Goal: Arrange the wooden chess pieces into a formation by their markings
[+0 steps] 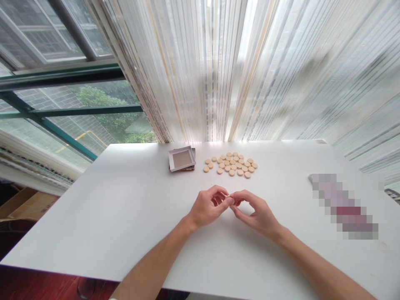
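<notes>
So here we've got both hands meeting low over the middle of the bench. The left hand and the right hand are curled in toward each other, thumb and forefinger tips touching around one disc. Both hands are pinching it, with the other fingers tucked loosely underneath. The piece is tiny and mostly covered by fingertips. It looks like the same tan colour as the others, but we can't tell which face is up or whether there's anything on it.

The rest of the discs lie flat in a loose cluster further back, well apart from the hands. A little open box sits just beside that cluster on its left. There's something blurred out off to the right, and a striped curtain hangs behind everything.

Our take on doing this bit well:

- Grip it by the rim, not the faces. That way we can see it and turn it without it popping out.
- Keep the pinch light. A smooth round piece probably squirts sideways if we squeeze hard.
- Stay low over the bench like we are now. If it drops it won't roll far, but a bounce toward the near edge would be annoying.
- If one hand has to let go, the other needs a full thumb-and-finger hold first.
- Keep our wrists clear of the cluster so nothing gets swept around.
</notes>
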Action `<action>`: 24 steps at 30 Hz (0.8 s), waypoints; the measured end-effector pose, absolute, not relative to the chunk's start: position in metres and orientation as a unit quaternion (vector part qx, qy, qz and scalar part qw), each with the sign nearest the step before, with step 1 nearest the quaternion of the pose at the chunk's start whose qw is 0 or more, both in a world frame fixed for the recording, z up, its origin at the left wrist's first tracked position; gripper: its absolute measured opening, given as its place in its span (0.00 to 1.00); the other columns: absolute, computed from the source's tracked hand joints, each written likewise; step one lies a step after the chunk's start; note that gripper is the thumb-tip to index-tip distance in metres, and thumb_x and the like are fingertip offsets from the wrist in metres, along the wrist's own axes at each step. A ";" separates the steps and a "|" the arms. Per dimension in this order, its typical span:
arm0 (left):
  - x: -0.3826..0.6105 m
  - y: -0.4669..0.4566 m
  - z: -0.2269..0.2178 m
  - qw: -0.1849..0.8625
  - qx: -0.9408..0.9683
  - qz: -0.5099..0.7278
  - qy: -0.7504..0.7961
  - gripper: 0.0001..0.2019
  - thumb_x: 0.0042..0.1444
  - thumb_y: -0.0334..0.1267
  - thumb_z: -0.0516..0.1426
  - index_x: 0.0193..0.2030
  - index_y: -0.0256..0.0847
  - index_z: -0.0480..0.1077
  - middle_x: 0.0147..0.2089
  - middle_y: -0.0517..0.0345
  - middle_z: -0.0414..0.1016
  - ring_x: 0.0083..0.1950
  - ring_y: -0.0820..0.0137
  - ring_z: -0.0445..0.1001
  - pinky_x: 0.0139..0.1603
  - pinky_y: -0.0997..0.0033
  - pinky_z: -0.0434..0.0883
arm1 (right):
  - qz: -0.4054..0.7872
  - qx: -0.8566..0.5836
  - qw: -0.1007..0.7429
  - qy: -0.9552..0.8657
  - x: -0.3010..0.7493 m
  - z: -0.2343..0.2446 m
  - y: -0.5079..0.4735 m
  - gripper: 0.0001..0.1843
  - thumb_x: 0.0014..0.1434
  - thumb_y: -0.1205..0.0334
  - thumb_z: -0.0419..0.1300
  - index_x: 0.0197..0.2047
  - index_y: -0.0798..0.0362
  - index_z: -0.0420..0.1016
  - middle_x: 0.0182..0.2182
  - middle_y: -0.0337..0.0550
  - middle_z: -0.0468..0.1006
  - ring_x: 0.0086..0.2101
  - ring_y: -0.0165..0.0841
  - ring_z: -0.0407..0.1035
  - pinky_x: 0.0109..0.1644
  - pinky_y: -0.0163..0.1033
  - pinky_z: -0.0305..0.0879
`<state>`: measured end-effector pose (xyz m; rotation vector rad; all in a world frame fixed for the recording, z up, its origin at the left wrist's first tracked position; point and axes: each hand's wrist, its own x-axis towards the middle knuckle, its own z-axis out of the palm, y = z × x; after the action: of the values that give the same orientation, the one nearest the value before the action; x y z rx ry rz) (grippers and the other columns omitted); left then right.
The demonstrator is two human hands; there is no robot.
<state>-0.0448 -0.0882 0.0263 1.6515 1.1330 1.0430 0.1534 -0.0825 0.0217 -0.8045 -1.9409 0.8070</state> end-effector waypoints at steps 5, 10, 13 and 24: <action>-0.044 -0.089 0.028 0.437 0.661 0.418 0.444 0.12 0.64 0.46 0.57 0.44 0.39 0.73 0.35 0.54 0.81 0.31 0.71 0.78 0.32 0.74 0.74 | 0.332 -0.325 0.429 -0.775 0.153 0.023 -0.081 0.11 0.62 0.67 0.62 0.49 0.48 0.73 0.37 0.42 0.79 0.35 0.34 0.74 0.41 0.42 0.75; -0.045 -0.088 0.026 0.436 0.665 0.422 0.435 0.12 0.65 0.45 0.56 0.47 0.39 0.72 0.36 0.55 0.81 0.30 0.72 0.78 0.30 0.75 0.74 | 0.336 -0.327 0.437 -0.768 0.153 0.024 -0.082 0.11 0.63 0.67 0.62 0.48 0.48 0.73 0.37 0.43 0.79 0.35 0.34 0.74 0.41 0.43 0.75; -0.045 -0.088 0.026 0.439 0.667 0.425 0.426 0.12 0.65 0.43 0.55 0.48 0.39 0.72 0.37 0.54 0.80 0.30 0.72 0.78 0.31 0.75 0.74 | 0.337 -0.327 0.437 -0.767 0.154 0.026 -0.081 0.11 0.63 0.67 0.62 0.48 0.49 0.73 0.38 0.43 0.79 0.35 0.34 0.74 0.41 0.43 0.75; -0.046 -0.089 0.029 0.434 0.683 0.426 0.404 0.11 0.64 0.39 0.57 0.50 0.38 0.71 0.39 0.53 0.79 0.33 0.72 0.77 0.32 0.75 0.74 | 0.336 -0.330 0.441 -0.764 0.155 0.025 -0.080 0.12 0.62 0.67 0.62 0.50 0.48 0.72 0.40 0.43 0.79 0.36 0.34 0.74 0.43 0.43 0.75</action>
<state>-0.0460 -0.0889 0.0294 1.7012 1.0064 1.0612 0.1553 -0.0797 0.0251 -0.8191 -1.8959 0.8346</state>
